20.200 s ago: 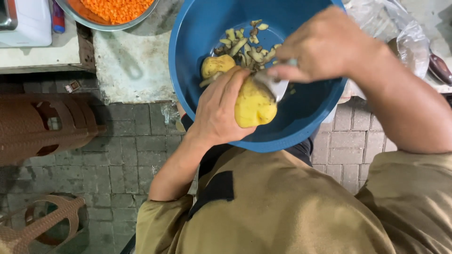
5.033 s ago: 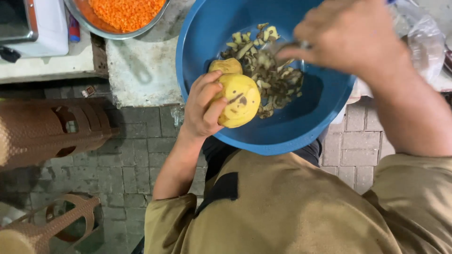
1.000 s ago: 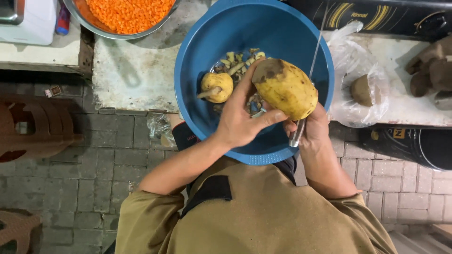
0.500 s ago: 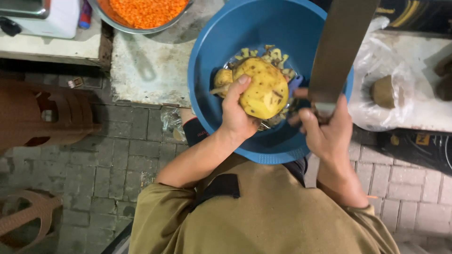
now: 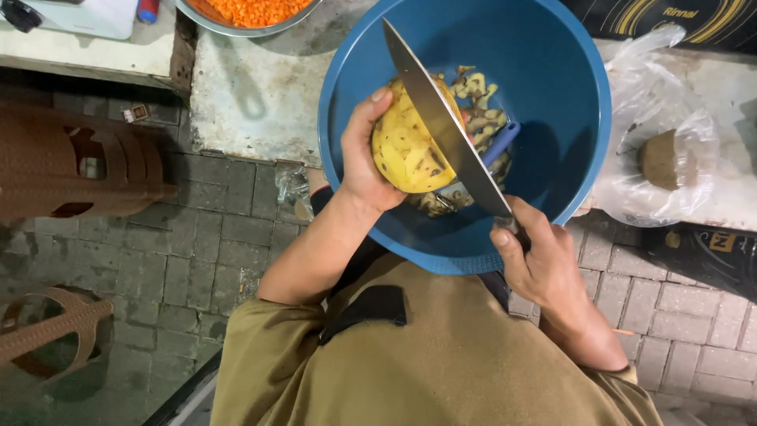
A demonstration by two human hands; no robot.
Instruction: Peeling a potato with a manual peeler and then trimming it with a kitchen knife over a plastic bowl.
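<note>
Above grey paving and a stained desk [image 5: 252, 95], the left hand [image 5: 364, 162] grips a peeled yellow potato [image 5: 410, 142] over the blue basin [image 5: 568, 95] while the right hand [image 5: 544, 264] clasps a knife [image 5: 445, 126] laid on it, apparently cutting.

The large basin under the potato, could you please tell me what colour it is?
The basin is plain blue, in the head view.

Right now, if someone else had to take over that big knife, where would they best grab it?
By the handle, hidden inside the right hand at the near rim of the blue basin. Come from the person's side, low and behind the hand: the knife blade slants up and away across the peeled yellow tuber that the left hand holds, so any other approach probably meets bare steel.
</note>
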